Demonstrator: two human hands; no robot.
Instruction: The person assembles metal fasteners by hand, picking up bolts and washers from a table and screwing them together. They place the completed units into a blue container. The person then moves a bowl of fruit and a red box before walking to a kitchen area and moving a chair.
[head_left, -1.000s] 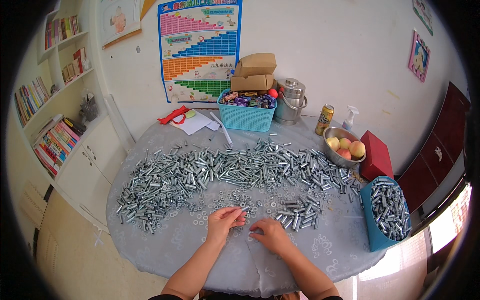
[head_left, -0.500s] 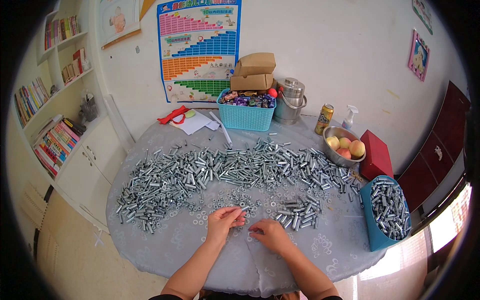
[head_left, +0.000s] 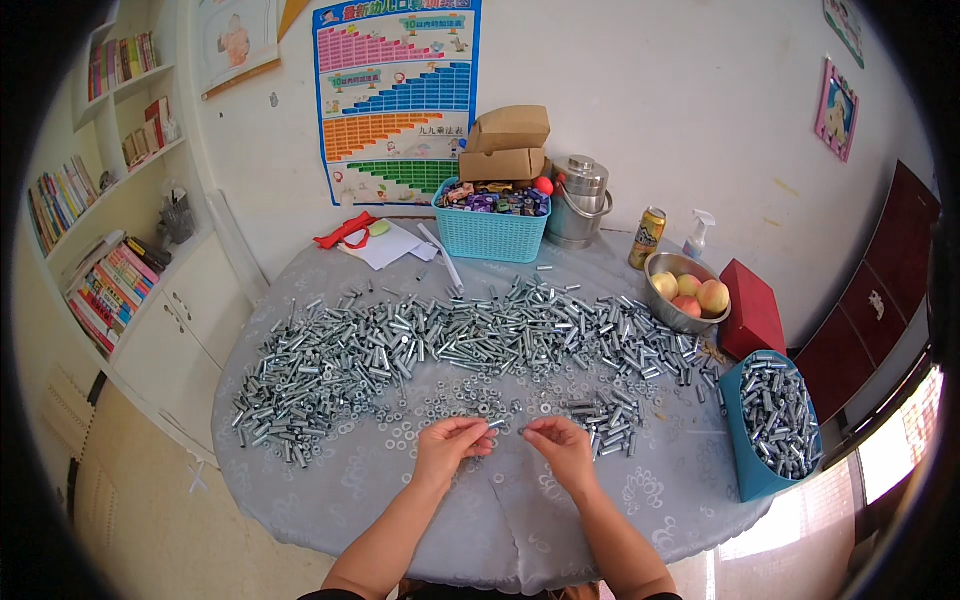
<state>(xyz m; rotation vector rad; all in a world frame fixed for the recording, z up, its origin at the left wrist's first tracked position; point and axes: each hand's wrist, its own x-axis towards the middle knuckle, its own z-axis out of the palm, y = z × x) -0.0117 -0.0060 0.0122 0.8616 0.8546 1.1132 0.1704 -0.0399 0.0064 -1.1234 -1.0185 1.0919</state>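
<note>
My left hand is closed in a pinch on a short silvery metal bolt, whose end sticks out to the right past the fingertips. Facing it, my right hand has thumb and forefinger pressed together near the bolt's tip, a small gap apart. Whatever those fingers hold is too small to make out. Just beyond both hands, loose washers and nuts are scattered over the grey tablecloth. A small heap of metal sleeves lies just beyond and to the right of my right hand.
A broad pile of bolts and sleeves spans the table's middle. At the right edge stands a blue bin of metal pieces. Farther back are a fruit bowl, red box, can, steel pot and turquoise basket.
My right hand has risen away from the table's near side and now faces the left hand's fingertips. My left hand has shifted slightly, still pinching the bolt.
</note>
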